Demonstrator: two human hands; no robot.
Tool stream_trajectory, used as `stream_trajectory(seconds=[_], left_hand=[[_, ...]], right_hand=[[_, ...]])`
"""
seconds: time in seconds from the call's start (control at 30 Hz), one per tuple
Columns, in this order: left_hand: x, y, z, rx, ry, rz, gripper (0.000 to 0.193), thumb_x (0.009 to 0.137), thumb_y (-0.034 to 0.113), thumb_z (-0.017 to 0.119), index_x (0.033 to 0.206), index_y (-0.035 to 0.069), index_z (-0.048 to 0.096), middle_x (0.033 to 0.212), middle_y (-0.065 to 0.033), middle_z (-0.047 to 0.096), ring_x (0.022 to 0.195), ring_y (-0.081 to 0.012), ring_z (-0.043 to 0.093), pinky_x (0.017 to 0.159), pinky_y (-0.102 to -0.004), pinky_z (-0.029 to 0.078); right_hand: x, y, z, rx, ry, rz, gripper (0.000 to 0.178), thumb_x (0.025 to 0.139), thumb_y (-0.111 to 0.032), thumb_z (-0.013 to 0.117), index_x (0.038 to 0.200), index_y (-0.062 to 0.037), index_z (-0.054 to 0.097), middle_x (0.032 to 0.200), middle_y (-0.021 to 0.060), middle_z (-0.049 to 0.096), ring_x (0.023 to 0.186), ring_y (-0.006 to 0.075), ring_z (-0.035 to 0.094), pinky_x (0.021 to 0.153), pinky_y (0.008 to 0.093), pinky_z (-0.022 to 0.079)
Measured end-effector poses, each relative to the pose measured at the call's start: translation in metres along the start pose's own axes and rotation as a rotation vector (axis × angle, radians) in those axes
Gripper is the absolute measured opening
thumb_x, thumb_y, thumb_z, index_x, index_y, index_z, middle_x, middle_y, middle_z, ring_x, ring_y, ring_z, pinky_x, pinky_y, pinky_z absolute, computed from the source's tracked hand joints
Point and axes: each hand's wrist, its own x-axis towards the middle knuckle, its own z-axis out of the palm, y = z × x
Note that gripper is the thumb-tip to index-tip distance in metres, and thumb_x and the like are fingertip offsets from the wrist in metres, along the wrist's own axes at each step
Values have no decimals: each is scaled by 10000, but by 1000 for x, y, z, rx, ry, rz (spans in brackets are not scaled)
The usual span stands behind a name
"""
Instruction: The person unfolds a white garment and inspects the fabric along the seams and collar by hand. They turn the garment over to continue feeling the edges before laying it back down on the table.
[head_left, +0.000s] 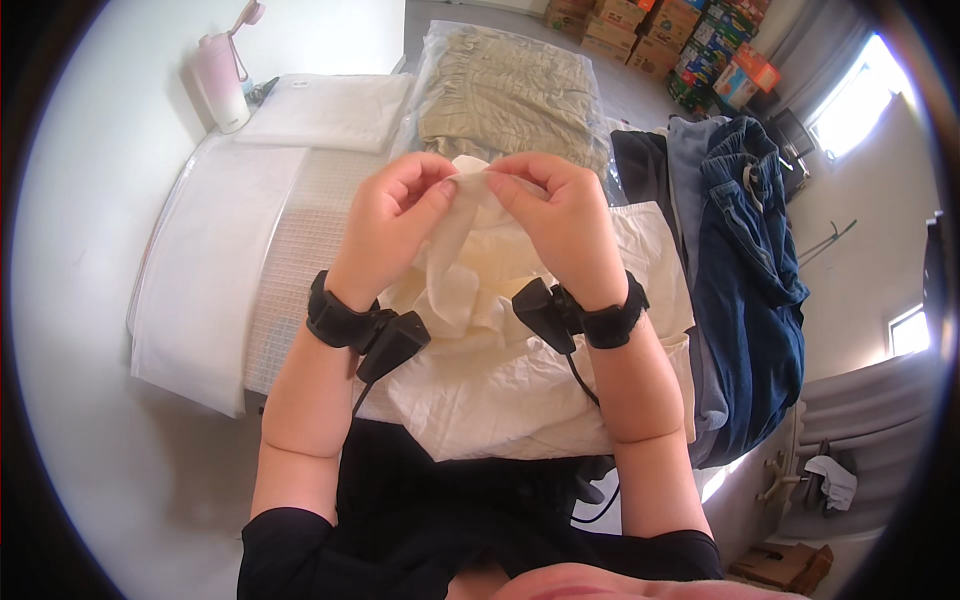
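A crumpled cream garment (490, 395) lies on the table in front of me, its kind hard to tell from the folds. With fingertips pinched, my left hand (395, 220) grips a raised edge of it. Close by on the right, my right hand (555, 215) pinches the same edge, so a small flap stands up between the two hands. Part of the fabric is hidden behind my wrists, each of which wears a black strap with a boxy device.
Khaki clothing (505, 95) in a clear bag lies beyond my hands. White plastic packets (205, 270) cover the table's left side, near a pink bottle (222, 85). Dark jeans (750, 290) and other clothes are piled on the right. Cardboard boxes (610, 38) stand farther back.
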Motion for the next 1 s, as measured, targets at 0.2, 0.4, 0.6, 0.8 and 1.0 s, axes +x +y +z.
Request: stream_trajectory(seconds=[0.2, 0.4, 0.6, 0.8, 1.0], left_hand=[[0, 1, -1, -22, -30, -7, 161, 897, 121, 512, 952, -13, 581, 841, 16, 575, 786, -41, 500, 706, -197, 416], [0, 3, -1, 34, -45, 34, 193, 910, 161, 515, 967, -11, 580, 841, 13, 581, 788, -44, 506, 703, -195, 415], [-2, 8, -2, -69, -167, -57, 167, 866, 111, 585, 999, 10, 568, 864, 1, 601, 778, -58, 549, 700, -197, 440], [0, 3, -3, -8, -74, -63, 155, 854, 90, 591, 990, 17, 581, 866, 13, 593, 795, -43, 524, 701, -185, 424], [0, 0, -1, -13, -16, -58, 151, 902, 147, 526, 932, 12, 587, 782, 47, 549, 702, -23, 468, 624, -172, 379]], right_hand=[[0, -2, 0, -32, 43, 12, 201, 803, -142, 614, 862, 49, 631, 700, 72, 626, 636, 85, 538, 588, 237, 442], [1, 0, 0, 16, 36, 11, 209, 792, -151, 626, 855, 49, 636, 707, 73, 634, 647, 89, 546, 601, 239, 450], [1, -1, -2, 88, 41, 90, 202, 783, -152, 635, 843, 41, 647, 701, 61, 630, 641, 83, 545, 594, 230, 447], [6, 7, -3, 62, 120, 101, 205, 795, -153, 626, 862, 40, 639, 687, 51, 612, 634, 85, 530, 588, 234, 437], [6, 10, -3, 83, 115, 53, 188, 807, -136, 606, 870, 39, 631, 705, 54, 605, 648, 87, 517, 601, 236, 428]])
